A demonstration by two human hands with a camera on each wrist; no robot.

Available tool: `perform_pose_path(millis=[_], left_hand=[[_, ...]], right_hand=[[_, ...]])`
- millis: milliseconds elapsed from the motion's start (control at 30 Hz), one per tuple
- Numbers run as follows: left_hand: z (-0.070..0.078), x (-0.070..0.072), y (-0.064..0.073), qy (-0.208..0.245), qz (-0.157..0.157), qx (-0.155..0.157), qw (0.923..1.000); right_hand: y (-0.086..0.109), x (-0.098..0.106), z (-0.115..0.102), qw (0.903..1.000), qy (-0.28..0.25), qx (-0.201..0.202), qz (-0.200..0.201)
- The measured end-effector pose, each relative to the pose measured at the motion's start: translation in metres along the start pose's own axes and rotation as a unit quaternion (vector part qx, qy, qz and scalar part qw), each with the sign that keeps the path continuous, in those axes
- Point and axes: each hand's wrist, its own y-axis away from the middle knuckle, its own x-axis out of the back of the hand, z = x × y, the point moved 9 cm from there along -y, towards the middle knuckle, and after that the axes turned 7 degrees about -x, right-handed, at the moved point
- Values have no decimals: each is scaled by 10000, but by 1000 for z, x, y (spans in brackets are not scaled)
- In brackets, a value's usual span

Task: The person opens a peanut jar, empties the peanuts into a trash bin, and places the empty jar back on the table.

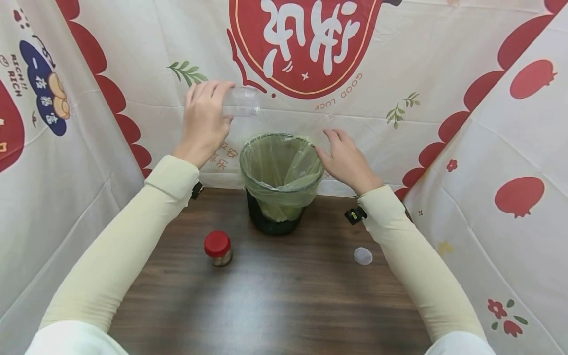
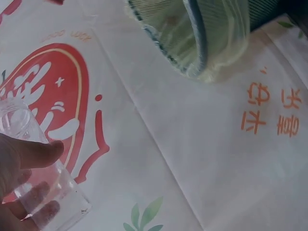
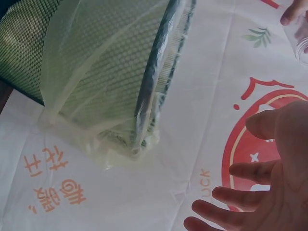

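Observation:
My left hand (image 1: 205, 118) grips a clear plastic bottle (image 1: 241, 101), held sideways above and left of the bin with its mouth toward the right. In the left wrist view, the thumb and fingers wrap the see-through bottle (image 2: 57, 187), which looks empty. A dark mesh trash bin (image 1: 271, 227) lined with a pale green bag (image 1: 284, 165) stands at the back of the table. Just beside the bin's right rim, my right hand (image 1: 346, 160) is held up with its fingers spread and nothing in them, as the right wrist view also shows (image 3: 260, 178).
A jar with a red lid (image 1: 217, 244) stands on the brown wooden table (image 1: 275, 305), left of the bin. On the right lies a small round translucent cap (image 1: 363, 256). Printed cloth (image 1: 155, 59) walls in the back and both sides.

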Motion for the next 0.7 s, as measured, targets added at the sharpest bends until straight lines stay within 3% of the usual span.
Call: perform_pose_path(millis=[167, 333, 700], left_hand=[[-11, 5, 15, 517, 59, 532, 9972], [-26, 5, 35, 904, 121, 1135, 9893], [-60, 1, 87, 1437, 369, 1863, 9712]], right_hand=[[15, 2, -1, 9999, -124, 70, 97], [32, 0, 4, 9999, -101, 68, 103], [64, -10, 7, 9993, 66, 299, 194]])
